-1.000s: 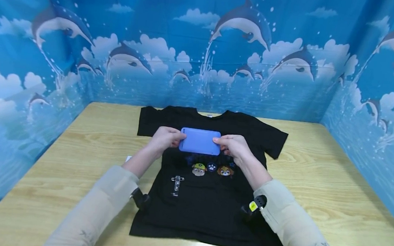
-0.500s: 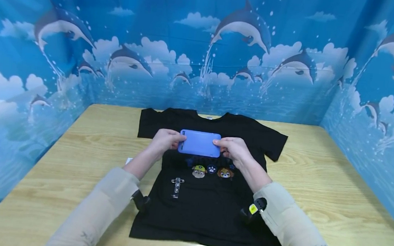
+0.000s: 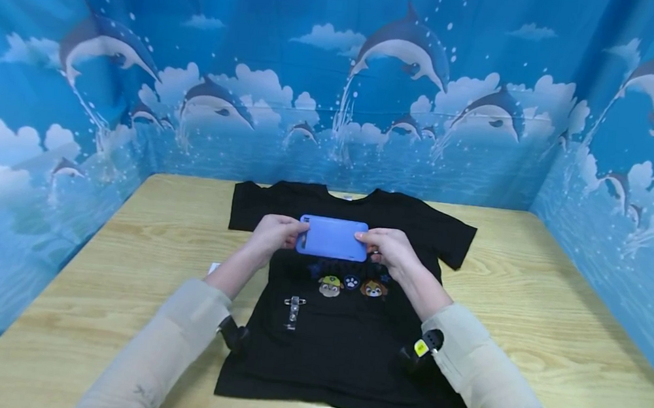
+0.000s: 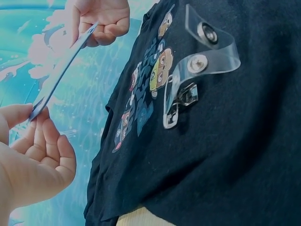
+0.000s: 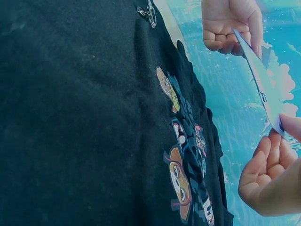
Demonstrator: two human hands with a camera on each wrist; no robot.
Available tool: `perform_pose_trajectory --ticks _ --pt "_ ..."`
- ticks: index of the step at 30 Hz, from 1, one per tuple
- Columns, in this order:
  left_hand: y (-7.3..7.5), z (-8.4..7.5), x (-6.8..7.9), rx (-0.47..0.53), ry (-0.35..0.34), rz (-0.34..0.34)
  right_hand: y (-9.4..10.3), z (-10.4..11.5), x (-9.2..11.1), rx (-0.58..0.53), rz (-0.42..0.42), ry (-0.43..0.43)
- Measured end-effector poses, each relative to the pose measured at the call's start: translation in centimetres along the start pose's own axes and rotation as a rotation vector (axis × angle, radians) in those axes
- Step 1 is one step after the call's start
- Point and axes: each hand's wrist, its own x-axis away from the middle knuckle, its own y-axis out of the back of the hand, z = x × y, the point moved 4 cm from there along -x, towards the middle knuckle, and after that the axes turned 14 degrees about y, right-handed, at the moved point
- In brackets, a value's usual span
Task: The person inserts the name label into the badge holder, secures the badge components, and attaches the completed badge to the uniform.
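Note:
Both hands hold a flat blue rectangular badge holder (image 3: pixel 332 239) by its short ends, above the chest of a black T-shirt (image 3: pixel 342 350). My left hand (image 3: pixel 272 237) pinches its left end between thumb and fingers, and my right hand (image 3: pixel 390 246) does the same at the right. From the side, in the left wrist view, the badge holder (image 4: pixel 61 73) looks thin and tilted, apart from the shirt. A clear strap clip (image 3: pixel 293 312) with metal snaps and a safety pin lies on the shirt; its clear strap (image 4: pixel 221 61) curls up in the left wrist view.
Cartoon dog faces (image 3: pixel 329 286) are printed on the shirt, which lies spread on a wooden table (image 3: pixel 530 302). A small white item (image 3: pixel 213 266) is partly hidden by the left forearm. A blue dolphin-print curtain (image 3: pixel 338 87) surrounds the table's back and sides.
The whole head view has shifted slightly downward in the frame. Both hands keep the same hold on the blue badge holder, and the strap clip stays where it lay.

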Motion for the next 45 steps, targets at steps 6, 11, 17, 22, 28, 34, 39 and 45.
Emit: perform_pose_trajectory --ticks 6,11,17,22,28,34,39,45 --pt "0.06 -0.16 0.2 -0.01 -0.05 0.038 0.27 -0.13 0.12 -0.004 -0.015 -0.019" --pt "-0.1 -0.26 0.01 -0.029 -0.021 0.035 0.49 -0.14 0.04 0.069 -0.023 -0.02" --pt "-0.08 -0.46 0.31 0.005 -0.035 0.035 0.49 -0.1 -0.02 0.108 0.031 -0.004" --pt "-0.08 -0.52 0.47 0.011 -0.049 0.039 0.5 -0.04 -0.04 0.1 0.053 -0.005" --pt "-0.08 -0.69 0.44 0.023 -0.055 0.025 0.56 0.26 0.02 0.068 0.054 0.006" --pt "-0.08 -0.55 0.46 -0.004 -0.051 0.008 0.6 0.45 0.1 0.085 0.051 0.021" --pt "-0.06 -0.47 0.64 -0.033 -0.056 -0.004 0.72 0.39 0.2 0.132 0.065 0.032" --pt "-0.11 -0.6 0.75 -0.061 -0.088 0.016 1.03 0.5 0.52 0.166 0.094 0.057"
